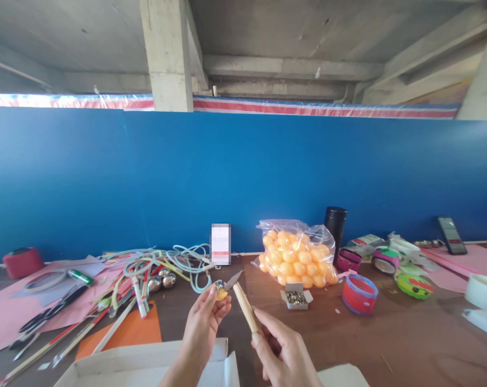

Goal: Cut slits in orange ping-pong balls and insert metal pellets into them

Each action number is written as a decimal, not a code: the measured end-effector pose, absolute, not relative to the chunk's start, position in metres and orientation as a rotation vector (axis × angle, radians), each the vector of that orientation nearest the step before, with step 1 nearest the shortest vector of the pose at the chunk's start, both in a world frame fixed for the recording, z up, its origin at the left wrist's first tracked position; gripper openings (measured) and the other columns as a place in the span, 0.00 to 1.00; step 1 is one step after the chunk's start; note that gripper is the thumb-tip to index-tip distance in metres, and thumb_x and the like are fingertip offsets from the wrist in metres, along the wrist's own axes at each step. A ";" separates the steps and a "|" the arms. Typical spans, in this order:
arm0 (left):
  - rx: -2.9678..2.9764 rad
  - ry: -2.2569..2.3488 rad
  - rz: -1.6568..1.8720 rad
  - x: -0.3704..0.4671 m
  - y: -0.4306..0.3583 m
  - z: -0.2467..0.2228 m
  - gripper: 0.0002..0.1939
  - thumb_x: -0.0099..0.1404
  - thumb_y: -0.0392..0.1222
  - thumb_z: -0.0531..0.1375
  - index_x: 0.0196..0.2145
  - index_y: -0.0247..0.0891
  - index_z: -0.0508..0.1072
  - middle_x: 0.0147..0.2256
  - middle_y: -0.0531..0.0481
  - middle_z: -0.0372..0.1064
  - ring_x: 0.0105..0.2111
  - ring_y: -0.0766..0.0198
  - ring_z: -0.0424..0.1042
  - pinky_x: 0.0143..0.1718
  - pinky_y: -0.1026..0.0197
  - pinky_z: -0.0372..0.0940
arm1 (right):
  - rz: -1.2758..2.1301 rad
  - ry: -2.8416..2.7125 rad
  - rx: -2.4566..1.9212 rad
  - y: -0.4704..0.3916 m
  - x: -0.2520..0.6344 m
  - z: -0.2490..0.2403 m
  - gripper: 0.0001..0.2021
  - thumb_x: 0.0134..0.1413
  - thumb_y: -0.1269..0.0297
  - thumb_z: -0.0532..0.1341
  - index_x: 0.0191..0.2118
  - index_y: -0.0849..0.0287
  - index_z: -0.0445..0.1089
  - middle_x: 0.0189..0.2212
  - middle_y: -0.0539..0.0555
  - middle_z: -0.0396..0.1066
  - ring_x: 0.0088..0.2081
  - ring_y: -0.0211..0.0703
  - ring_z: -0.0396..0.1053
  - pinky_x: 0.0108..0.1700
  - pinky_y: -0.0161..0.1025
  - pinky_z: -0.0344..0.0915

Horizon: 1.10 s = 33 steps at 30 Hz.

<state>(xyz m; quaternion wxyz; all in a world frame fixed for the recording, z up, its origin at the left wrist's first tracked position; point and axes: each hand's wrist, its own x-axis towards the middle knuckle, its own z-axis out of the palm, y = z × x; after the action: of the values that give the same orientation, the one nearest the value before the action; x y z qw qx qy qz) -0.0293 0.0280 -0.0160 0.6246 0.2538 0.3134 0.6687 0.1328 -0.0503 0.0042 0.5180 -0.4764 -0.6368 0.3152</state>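
Observation:
My left hand (203,322) pinches a small rounded piece (221,293), shiny blue-silver above and yellow below, between thumb and fingers. Pale wood shows in my right hand (281,349), which is closed around the lower part of a wooden knife handle (245,307). A pointed grey knife blade (233,280) lies at an angle between the handle's upper end and the rounded piece. How blade and handle join is hard to see, and I cannot tell whether the blade touches the piece. A small open box of metal bits (295,299) stands beyond my right hand.
Behind it sits a clear bag of orange balls (295,260) beside a black cylinder (335,228). Tape rolls (359,294) lie to the right. At left are scissors (45,314), tubing (187,258) and metal balls (163,280). A white box (147,363) stands in front; a blue partition (243,172) rises behind.

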 end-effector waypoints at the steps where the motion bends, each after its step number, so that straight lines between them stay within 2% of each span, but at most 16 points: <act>1: 0.582 0.721 1.538 -0.029 0.028 -0.016 0.12 0.53 0.37 0.63 0.37 0.33 0.70 0.29 0.45 0.73 0.30 0.62 0.74 0.33 0.61 0.70 | 0.752 -1.525 -1.144 -0.050 0.133 0.004 0.25 0.53 0.48 0.54 0.51 0.60 0.67 0.23 0.54 0.71 0.15 0.33 0.62 0.15 0.28 0.62; 8: 0.604 0.762 1.543 -0.028 0.028 -0.017 0.14 0.54 0.38 0.62 0.39 0.33 0.70 0.35 0.41 0.74 0.31 0.62 0.74 0.34 0.60 0.69 | 0.764 -1.453 -1.094 -0.049 0.134 0.003 0.25 0.54 0.49 0.54 0.52 0.61 0.64 0.24 0.53 0.70 0.14 0.31 0.61 0.15 0.29 0.61; 14: 0.589 0.781 1.551 -0.027 0.026 -0.014 0.14 0.53 0.39 0.63 0.38 0.33 0.70 0.31 0.43 0.73 0.30 0.62 0.74 0.32 0.61 0.69 | 0.736 -1.483 -1.107 -0.050 0.133 0.003 0.24 0.54 0.50 0.54 0.52 0.59 0.66 0.26 0.54 0.72 0.14 0.32 0.62 0.14 0.29 0.61; 21: 0.620 0.753 1.526 -0.027 0.024 -0.012 0.16 0.51 0.40 0.64 0.39 0.34 0.70 0.30 0.45 0.73 0.29 0.62 0.74 0.32 0.61 0.69 | 0.635 -1.549 -1.126 -0.050 0.133 0.004 0.23 0.53 0.50 0.55 0.49 0.59 0.69 0.23 0.55 0.72 0.21 0.40 0.69 0.20 0.32 0.68; 33: 0.647 0.793 1.526 -0.027 0.023 -0.012 0.17 0.52 0.41 0.64 0.40 0.35 0.69 0.30 0.46 0.71 0.30 0.64 0.73 0.32 0.63 0.69 | 0.608 -1.593 -1.113 -0.047 0.134 0.001 0.22 0.54 0.53 0.55 0.50 0.60 0.68 0.27 0.57 0.73 0.26 0.43 0.71 0.24 0.33 0.70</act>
<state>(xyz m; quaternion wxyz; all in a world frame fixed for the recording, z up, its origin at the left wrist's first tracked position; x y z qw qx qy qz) -0.0272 0.0232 -0.0119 0.6067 0.2798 0.3431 0.6602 0.1340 -0.0474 0.0008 0.5250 -0.4654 -0.6658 0.2540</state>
